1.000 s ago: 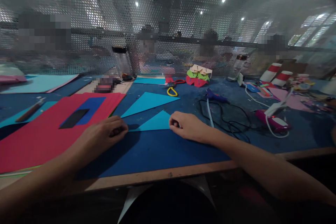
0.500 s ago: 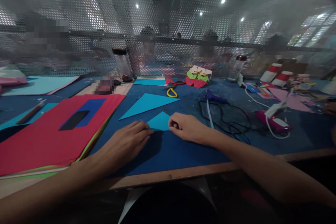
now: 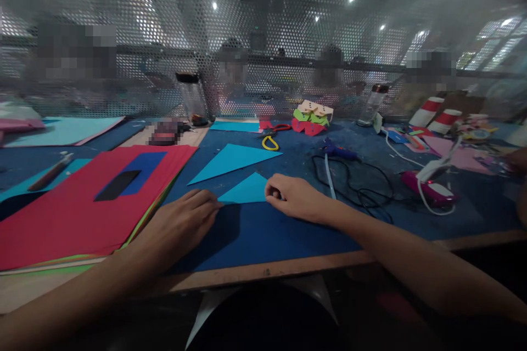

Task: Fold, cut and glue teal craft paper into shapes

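Note:
A folded piece of light blue paper (image 3: pixel 247 189) lies on the blue work surface between my two hands, its peak pointing away from me. My right hand (image 3: pixel 294 197) is curled at its right side, thumb and fingers closed on the edge and hiding that corner. At the left end of the lower edge is my left hand (image 3: pixel 191 216), fingers pressed together, with the fingertips on the corner. A larger blue paper triangle (image 3: pixel 234 162) lies flat just beyond.
Left is a stack of red paper (image 3: pixel 78 208) with blue and black pieces on top. Scissors (image 3: pixel 270 143) lie beyond the triangles. To the right are a blue glue gun (image 3: pixel 340 152), its black cord and a magenta device (image 3: pixel 428 189). A perforated screen (image 3: pixel 263 22) stands behind.
My left hand has slid left along the lower edge of the folded paper, uncovering more of its left side. My right hand has stayed in place.

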Motion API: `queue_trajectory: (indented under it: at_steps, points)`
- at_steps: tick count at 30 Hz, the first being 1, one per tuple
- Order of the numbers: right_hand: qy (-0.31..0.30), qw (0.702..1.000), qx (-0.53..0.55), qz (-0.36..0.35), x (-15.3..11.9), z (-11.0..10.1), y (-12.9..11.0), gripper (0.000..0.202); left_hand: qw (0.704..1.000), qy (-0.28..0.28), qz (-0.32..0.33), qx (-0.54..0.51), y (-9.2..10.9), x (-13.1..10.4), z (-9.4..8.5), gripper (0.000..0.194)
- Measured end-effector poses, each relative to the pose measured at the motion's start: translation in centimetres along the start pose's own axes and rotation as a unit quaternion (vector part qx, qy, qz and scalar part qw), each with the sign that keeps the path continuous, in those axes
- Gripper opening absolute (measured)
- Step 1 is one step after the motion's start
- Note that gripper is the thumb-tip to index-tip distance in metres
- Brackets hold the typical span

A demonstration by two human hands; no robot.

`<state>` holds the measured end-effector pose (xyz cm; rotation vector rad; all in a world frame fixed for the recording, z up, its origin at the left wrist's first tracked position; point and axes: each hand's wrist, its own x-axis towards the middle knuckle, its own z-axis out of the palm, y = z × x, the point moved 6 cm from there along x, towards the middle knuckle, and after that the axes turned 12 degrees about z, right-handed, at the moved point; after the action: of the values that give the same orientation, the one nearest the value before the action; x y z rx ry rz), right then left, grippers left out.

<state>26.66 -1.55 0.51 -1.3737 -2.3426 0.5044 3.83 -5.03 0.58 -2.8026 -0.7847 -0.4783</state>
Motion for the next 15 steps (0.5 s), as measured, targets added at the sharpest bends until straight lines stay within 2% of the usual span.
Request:
queue_trajectory:
  at_steps: [8, 15]
  points:
    - [-0.005, 1.0, -0.002, 0.007, 0.0, 0.0, 0.1, 0.003, 0.997, -0.009, -0.083, 0.006, -1.6, -2.1, -0.3, 0.042]
    - [-0.002, 1.0, -0.01, 0.02, -0.2, -0.2, -0.2, 0.007, 0.991, 0.019, -0.133, -0.027, -2.0, -3.0, -1.0, 0.033]
